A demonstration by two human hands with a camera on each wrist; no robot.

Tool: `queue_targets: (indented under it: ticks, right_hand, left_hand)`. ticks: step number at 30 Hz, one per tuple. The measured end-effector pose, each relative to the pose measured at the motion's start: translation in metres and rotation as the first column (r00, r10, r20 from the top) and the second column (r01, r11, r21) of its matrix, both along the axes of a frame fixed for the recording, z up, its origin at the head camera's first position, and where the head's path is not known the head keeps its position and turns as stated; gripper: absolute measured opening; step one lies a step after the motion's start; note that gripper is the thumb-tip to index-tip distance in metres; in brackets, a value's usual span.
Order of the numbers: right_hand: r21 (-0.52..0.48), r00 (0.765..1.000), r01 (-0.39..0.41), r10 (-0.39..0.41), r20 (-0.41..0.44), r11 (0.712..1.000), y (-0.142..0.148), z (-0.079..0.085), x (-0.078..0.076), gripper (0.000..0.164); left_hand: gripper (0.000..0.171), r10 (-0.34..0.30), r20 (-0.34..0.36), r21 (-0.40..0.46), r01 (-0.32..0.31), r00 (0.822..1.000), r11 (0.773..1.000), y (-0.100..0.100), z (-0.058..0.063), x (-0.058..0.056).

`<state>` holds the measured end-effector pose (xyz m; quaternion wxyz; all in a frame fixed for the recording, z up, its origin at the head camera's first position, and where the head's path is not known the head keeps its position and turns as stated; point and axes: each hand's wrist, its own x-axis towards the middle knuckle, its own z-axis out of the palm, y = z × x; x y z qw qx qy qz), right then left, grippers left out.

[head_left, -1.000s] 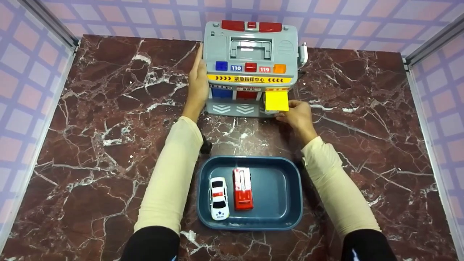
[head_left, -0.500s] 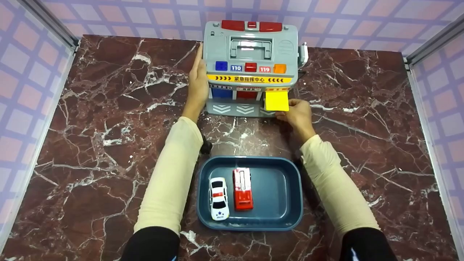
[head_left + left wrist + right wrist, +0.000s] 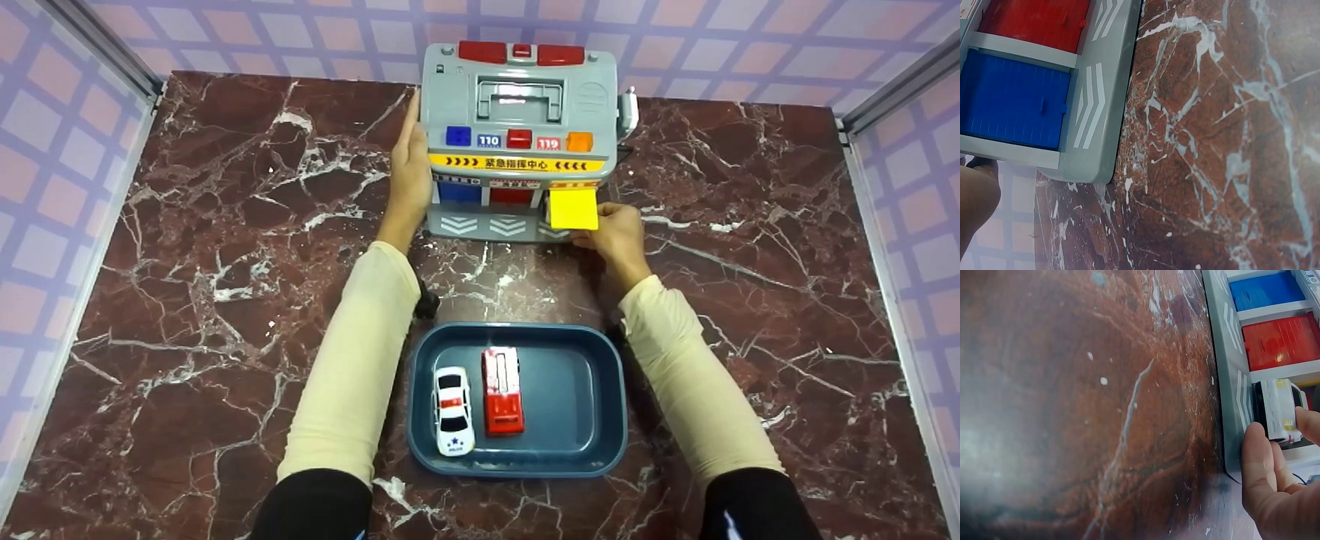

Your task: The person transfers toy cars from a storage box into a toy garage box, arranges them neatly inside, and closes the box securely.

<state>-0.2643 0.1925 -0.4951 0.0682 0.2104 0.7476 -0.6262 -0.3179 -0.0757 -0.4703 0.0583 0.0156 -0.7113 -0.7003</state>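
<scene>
A grey toy emergency station (image 3: 450, 105) stands at the back of the table, with shut blue and red garage doors. Its third door, a yellow flap (image 3: 574, 208), is raised. My left hand (image 3: 409, 180) lies along the station's left side with straight fingers. Below the yellow flap, my right hand (image 3: 621, 236) pinches a white toy vehicle (image 3: 1279, 408) between thumb and fingers. In the right wrist view the vehicle is partly in the third doorway, over the grey ramp (image 3: 1233, 382). From the head view, the flap hides the vehicle.
A dark blue tray (image 3: 517, 469) stands in front of the station, between my forearms. Inside it lie a white toy police car (image 3: 453, 412) and a red toy fire truck (image 3: 502, 394). Checked panels (image 3: 300, 37) enclose the marble-patterned table (image 3: 225, 262) at the back and sides.
My right hand and forearm have shifted very slightly toward the station. The left hand, the station and the tray look unmoved.
</scene>
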Motion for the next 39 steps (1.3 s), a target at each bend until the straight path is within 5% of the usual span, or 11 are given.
queue_targets:
  ticks: [6,10,13,19,28,39]
  right_hand:
    - [0.007,1.000,0.005,-0.005,0.021,1.000,0.000,-0.001,-0.004,0.014]
    - [-0.001,0.999,0.020,-0.020,0.039,1.000,-0.002,0.000,-0.005,0.015]
    - [0.001,0.999,0.025,-0.025,0.038,1.000,-0.002,0.000,-0.005,0.016]
    - [-0.004,0.999,0.035,-0.035,0.019,0.999,-0.003,-0.001,-0.006,0.017]
    - [-0.012,0.999,0.043,-0.042,0.024,0.999,-0.004,-0.002,-0.008,0.021]
    - [-0.005,0.998,0.053,-0.053,0.018,0.999,-0.003,-0.005,-0.011,0.020]
  left_hand:
    - [0.050,-0.007,0.028,0.018,0.007,1.000,1.000,0.001,0.015,0.010]
    - [0.050,-0.007,0.022,0.028,0.006,1.000,1.000,0.001,0.013,0.009]
    - [0.049,-0.001,0.003,0.023,0.001,1.000,1.000,0.000,0.000,0.001]
    - [0.049,0.002,-0.043,-0.027,-0.003,0.999,1.000,0.000,0.000,0.002]
    - [0.050,-0.005,-0.001,-0.011,0.005,1.000,1.000,-0.001,0.000,0.000]
    - [0.050,-0.016,0.020,0.017,0.016,1.000,1.000,0.003,0.026,0.016]
